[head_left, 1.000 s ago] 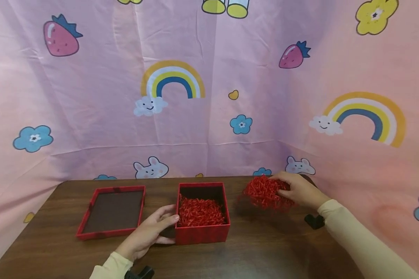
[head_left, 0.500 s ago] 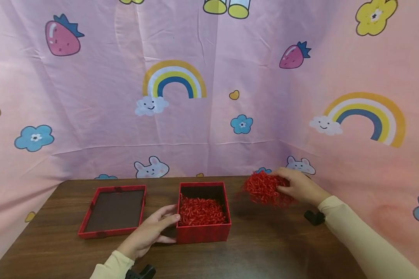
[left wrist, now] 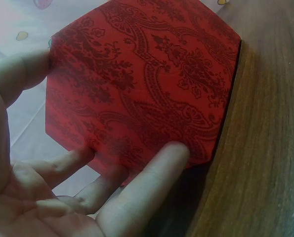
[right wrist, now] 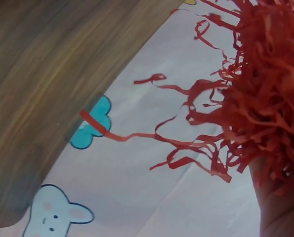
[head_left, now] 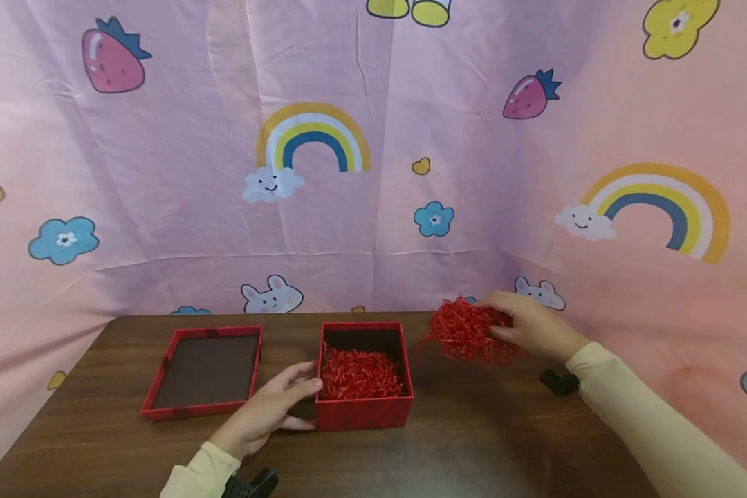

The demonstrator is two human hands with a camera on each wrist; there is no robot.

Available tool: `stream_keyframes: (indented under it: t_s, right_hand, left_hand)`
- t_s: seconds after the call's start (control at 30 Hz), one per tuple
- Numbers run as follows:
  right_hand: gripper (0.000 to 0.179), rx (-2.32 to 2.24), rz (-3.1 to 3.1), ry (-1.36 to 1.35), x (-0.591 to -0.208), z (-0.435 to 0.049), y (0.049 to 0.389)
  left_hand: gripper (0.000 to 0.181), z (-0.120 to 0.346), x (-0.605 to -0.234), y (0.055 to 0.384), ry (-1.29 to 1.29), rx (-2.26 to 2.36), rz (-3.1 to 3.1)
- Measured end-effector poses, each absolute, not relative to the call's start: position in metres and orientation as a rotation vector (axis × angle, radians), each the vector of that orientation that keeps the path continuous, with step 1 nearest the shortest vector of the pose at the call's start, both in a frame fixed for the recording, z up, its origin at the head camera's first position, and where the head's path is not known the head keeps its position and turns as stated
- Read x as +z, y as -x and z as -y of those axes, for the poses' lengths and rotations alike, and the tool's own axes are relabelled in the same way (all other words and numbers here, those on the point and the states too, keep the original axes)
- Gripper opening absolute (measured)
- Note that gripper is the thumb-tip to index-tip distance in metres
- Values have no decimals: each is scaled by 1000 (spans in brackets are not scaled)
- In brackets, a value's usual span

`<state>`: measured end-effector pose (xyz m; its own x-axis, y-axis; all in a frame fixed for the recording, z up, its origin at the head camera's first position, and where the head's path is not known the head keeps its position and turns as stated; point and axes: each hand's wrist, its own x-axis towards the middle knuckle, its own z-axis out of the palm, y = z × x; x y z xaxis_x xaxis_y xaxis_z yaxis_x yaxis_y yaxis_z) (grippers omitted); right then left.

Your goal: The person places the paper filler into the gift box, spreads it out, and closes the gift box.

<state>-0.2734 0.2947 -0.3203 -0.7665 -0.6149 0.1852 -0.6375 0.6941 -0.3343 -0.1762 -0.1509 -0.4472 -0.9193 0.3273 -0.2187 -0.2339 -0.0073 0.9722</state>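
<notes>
Left hand (head_left: 270,408): fingers spread wide and nearly straight against the left side of a square, open-topped red box (head_left: 364,414) with a dark paisley pattern, the thumb by its near left rim.
Right hand (head_left: 529,325): fingers and thumb narrowed around a loose, tangled clump of red shredded paper (head_left: 465,334), held off the table.
Box: stands upright between the two hands, mouth up; a layer of crinkled red paper filling (head_left: 362,375) lies inside, and dark inner wall shows above it at the far side.
Clump: right of the box and apart from it, its top overlapping the table's far edge in the head view; whether it hangs directly over that edge I cannot tell. Thin strands trail from its left side.
Lid: a shallow, square, red-rimmed lid with a dark inside (head_left: 208,372) lies face up to the left, its far rim near the table's far edge.
Room: wood shows between lid and box, with the left hand across its near end; a narrow gap parts box and clump; a broad stretch of the dark brown wooden table (head_left: 460,449) runs in front.
Backdrop: pink and lilac printed cloth (head_left: 336,228) rises behind the far edge.
</notes>
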Motion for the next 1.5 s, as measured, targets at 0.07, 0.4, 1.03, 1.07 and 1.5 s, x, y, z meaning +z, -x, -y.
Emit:
stream_keyframes:
  t_s: [0.07,0.4,1.03,1.07,1.5]
  right_hand:
    - [36,576,2842,-1060,-315,-291,272]
    - [45,565,2753,-1192,-294,-271,275]
    - [38,405,2713,-1465,-271,-188,273]
    - [38,387,2710,-1485,-272,-184,273]
    - [38,263,2688,-1671,-287,-134,275]
  left_hand:
    - [72,151,-447,176,-92,1987,-1895]
    - [72,150,-447,175,-81,1986,-1903]
    - [79,152,-449,177,-104,1993,-1876]
    - [79,152,-449,177,-102,1995,-1875]
    - [77,152,-446,175,-96,1995,-1874]
